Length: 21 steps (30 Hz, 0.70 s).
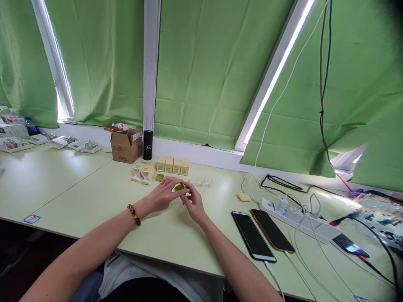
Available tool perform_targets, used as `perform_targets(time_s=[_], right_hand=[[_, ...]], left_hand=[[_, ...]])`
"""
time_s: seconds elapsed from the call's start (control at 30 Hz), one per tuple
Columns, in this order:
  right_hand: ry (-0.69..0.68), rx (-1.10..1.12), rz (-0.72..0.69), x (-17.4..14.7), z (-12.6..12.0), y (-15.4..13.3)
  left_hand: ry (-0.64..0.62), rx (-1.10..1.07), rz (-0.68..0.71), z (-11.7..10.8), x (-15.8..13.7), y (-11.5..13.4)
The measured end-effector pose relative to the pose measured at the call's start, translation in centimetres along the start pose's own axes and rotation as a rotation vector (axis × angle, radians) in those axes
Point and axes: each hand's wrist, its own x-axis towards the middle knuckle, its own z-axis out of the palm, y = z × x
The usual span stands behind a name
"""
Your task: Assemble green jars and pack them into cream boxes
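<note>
My left hand (162, 194), with a beaded bracelet on its wrist, and my right hand (194, 203) meet over the table. Between their fingers is a small olive-green container (179, 187), partly hidden by the fingers. Just beyond my left hand lies a similar green container (160, 177). Two open cream cartons (143, 173) stand close to it on the left. Behind the hands is a row of small cream boxes (173, 165) with green labels. Beyond my right hand sit small clear cups (204, 182) with yellow bits in them.
A cardboard box (126, 146) and a black cylinder (147, 145) stand by the wall. Two phones (262, 233) with charging cables lie on the right, near a white power strip (299, 220) and tangled wires. Bagged items (85, 145) lie at the far left.
</note>
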Motion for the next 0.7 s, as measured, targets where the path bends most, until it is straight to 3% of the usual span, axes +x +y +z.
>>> perform_targets(time_s=[0.17, 0.33, 0.47, 0.7], right_hand=[[0.013, -0.063, -0.011, 0.1, 0.0, -0.5], [0.042, -0.098, -0.021, 0.1, 0.1, -0.8], [0.074, -0.158, -0.020, 0.2, 0.2, -1.1], [0.129, -0.211, -0.100, 0.5, 0.1, -0.8]], left_hand=[[0.094, -0.090, -0.115, 0.5, -0.1, -0.1], [0.221, -0.403, -0.299, 1.2, 0.0, 0.1], [0.210, -0.572, -0.452, 1.2, 0.1, 0.2], [0.140, -0.640, -0.423, 0.8, -0.1, 0.2]])
